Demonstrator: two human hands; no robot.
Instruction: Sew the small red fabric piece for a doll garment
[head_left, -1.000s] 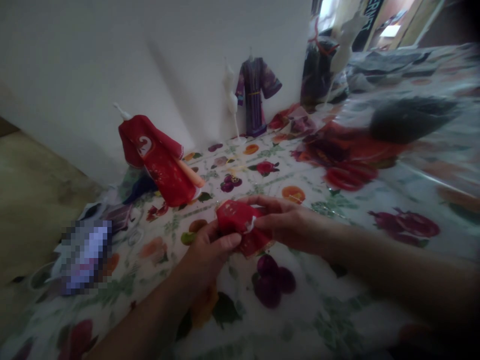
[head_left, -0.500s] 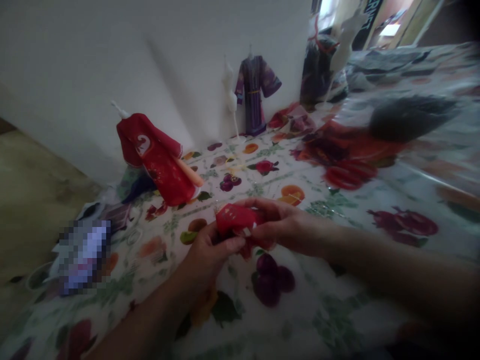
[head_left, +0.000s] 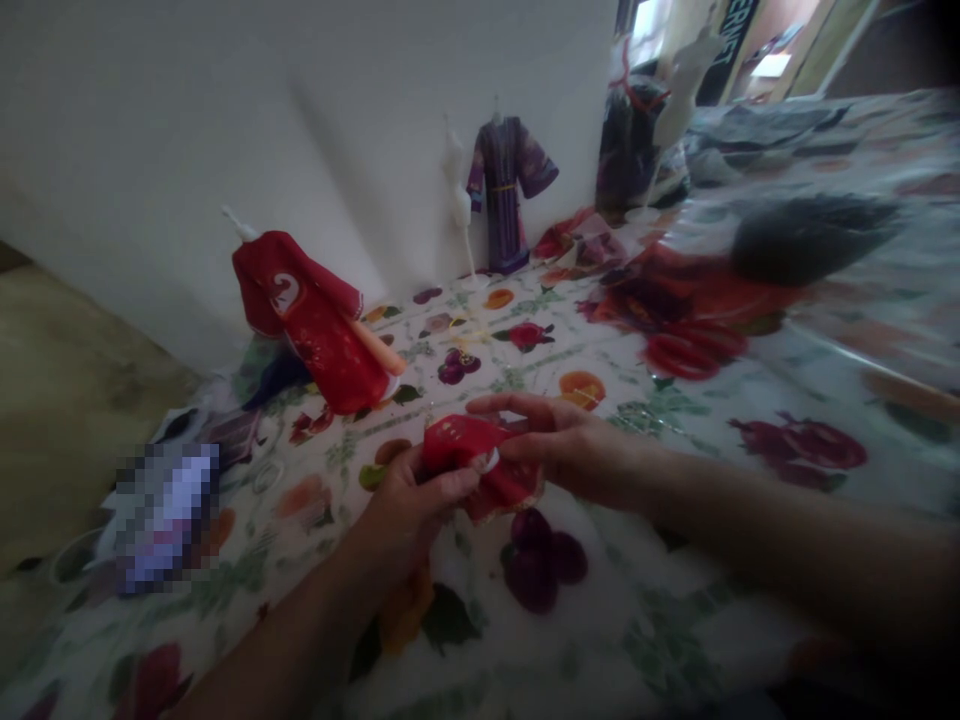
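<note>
Red doll garment (head_left: 480,462) pinched between both hands just above the fruit-print surface (head_left: 675,560), toward its near middle. Left hand (head_left: 416,500) closed on the lower fold, right hand (head_left: 559,445) gripping the top edge. Compared with a second ago: bunched tighter, shifted slightly left. Looks mid-fold. Red-robed mannequin (head_left: 311,320) standing by the far left edge.

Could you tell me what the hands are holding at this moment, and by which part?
Both hands grip a small red garment: the left hand at its left end, the right hand pinching its upper right edge.
</note>
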